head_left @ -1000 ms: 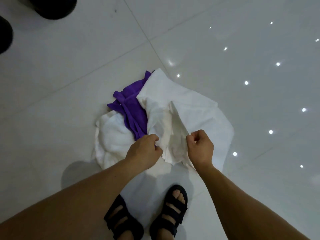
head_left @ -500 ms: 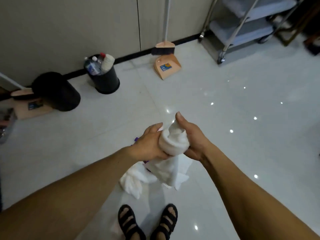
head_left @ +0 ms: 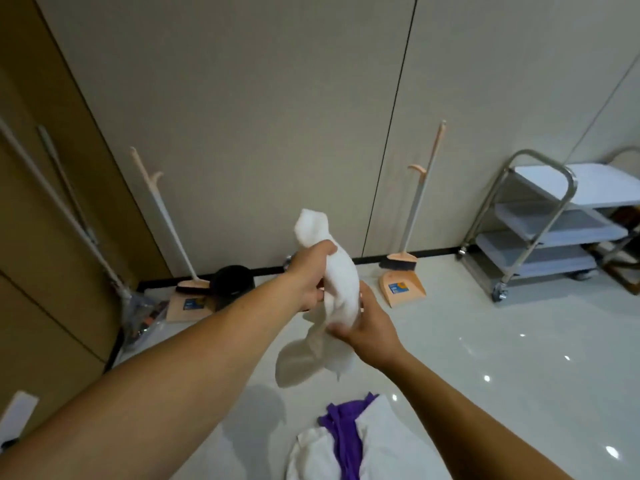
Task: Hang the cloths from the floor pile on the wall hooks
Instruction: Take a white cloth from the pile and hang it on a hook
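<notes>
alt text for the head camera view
A left hand and, lower, a right hand grip a bunched white cloth held up before a beige wall. Below, a purple cloth lies among white cloths on the floor; a broom and a metal cart stand by the wall.

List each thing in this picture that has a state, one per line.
white cloth, bunched, held in the air
left hand, grips the cloth's upper part
right hand, grips the cloth's lower part
purple cloth, crumpled in the floor pile
broom nearest the trolley, upright against the wall
</notes>
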The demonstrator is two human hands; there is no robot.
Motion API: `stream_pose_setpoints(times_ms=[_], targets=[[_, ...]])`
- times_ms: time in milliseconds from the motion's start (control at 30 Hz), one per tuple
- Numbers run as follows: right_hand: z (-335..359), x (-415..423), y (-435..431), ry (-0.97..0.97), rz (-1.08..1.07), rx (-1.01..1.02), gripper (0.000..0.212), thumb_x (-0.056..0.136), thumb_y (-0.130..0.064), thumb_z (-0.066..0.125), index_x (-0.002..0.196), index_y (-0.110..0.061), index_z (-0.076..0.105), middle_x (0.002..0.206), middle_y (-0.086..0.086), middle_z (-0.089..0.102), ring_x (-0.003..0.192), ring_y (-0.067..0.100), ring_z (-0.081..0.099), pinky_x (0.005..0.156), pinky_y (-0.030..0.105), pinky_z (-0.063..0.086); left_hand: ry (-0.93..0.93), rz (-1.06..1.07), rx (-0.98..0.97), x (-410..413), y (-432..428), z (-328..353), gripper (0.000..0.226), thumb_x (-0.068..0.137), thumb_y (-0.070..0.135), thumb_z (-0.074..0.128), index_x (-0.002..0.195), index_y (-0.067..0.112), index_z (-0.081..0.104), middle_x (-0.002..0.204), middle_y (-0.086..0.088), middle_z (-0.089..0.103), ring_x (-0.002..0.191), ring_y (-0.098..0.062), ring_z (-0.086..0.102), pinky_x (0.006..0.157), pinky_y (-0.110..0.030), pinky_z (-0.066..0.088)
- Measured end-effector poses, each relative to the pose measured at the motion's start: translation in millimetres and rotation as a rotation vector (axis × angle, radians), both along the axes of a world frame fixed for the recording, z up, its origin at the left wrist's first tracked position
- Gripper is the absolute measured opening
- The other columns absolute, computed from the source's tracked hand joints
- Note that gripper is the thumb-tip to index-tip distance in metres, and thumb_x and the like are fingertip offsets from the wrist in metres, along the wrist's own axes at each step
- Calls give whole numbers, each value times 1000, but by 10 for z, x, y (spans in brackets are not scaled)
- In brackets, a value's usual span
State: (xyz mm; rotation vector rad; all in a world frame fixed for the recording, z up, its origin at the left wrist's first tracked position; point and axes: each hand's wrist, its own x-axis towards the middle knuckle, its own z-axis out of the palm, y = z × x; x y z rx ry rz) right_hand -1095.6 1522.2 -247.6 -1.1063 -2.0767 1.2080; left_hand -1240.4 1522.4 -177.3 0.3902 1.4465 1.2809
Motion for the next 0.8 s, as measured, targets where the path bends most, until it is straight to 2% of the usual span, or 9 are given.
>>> stream_pose_setpoints(times_ms=[67, 133, 267, 400, 467, 533, 667, 733, 800], targets=[[168, -209, 56, -74, -78, 108, 40, 86, -25, 63, 124, -31, 51, 112, -10, 63, 101, 16, 62, 78, 26, 50, 18, -13, 118, -163, -129, 255, 50, 81, 33, 67, 121, 5, 55, 116, -19, 64, 105, -34, 62, 96, -48, 49], [395, -379, 130, -14, -47, 108, 16, 94, -19, 49, 103, -17, 62, 96, 0, 65, 87, 20, 62, 64, 26, 47, 23, -128, 257, -330, -285, 448, 59, 76, 32, 69, 129, 8, 55, 121, -22, 62, 108, -35, 60, 103, -50, 44], [974, -641, 169, 295, -66, -75, 25, 93, -13, 38, 83, 4, 54, 75, 10, 52, 68, 19, 48, 61, 31, 43, 126, -331, 370, -691, -644, 561, 56, 83, 21, 66, 136, 23, 49, 134, -24, 53, 124, -47, 48, 108, -60, 33], [1452, -858, 75, 380, 52, -302, 21, 94, -17, 46, 84, -6, 62, 72, 8, 60, 58, 15, 58, 51, 22, 46, 202, -254, 222, -722, -947, 505, 55, 76, 36, 76, 127, 24, 58, 119, -13, 66, 109, -31, 64, 93, -49, 52], [1570, -988, 1, 412, 195, -469, 36, 97, -36, 52, 98, -4, 68, 88, 15, 71, 76, 25, 70, 67, 34, 57, 136, -106, 167, -705, -1015, 509, 49, 78, 40, 74, 121, 19, 64, 112, -12, 70, 103, -28, 68, 89, -41, 55], [1579, -1044, -87, 441, 345, -626, 59, 91, -57, 50, 113, -6, 68, 106, 20, 71, 98, 34, 69, 89, 45, 54, 110, 80, 137, -747, -1081, 556, 40, 83, 38, 67, 114, 12, 69, 107, -13, 72, 101, -30, 68, 93, -42, 52], [1365, -1078, -196, 370, 567, -353, 73, 64, -65, 76, 122, -23, 62, 113, 3, 71, 107, 24, 66, 93, 44, 54, 101, 418, 84, -909, -1304, 730, 33, 80, 17, 54, 105, -1, 66, 86, -20, 65, 80, -34, 61, 84, -49, 51], [1250, -1081, -302, 272, 658, -213, 62, 65, -50, 84, 119, -29, 62, 109, -6, 71, 101, 13, 68, 85, 33, 58, 58, 470, 104, -921, -1406, 832, 24, 80, 19, 49, 90, 3, 62, 74, -18, 56, 71, -30, 55, 73, -39, 49], [1187, -1120, -400, 251, 591, -161, 42, 76, -52, 74, 109, -28, 64, 99, -7, 72, 94, 13, 69, 73, 25, 58, -48, 498, 173, -925, -1490, 887, 29, 85, 35, 49, 86, 8, 59, 80, -17, 58, 77, -28, 56, 77, -37, 47]])
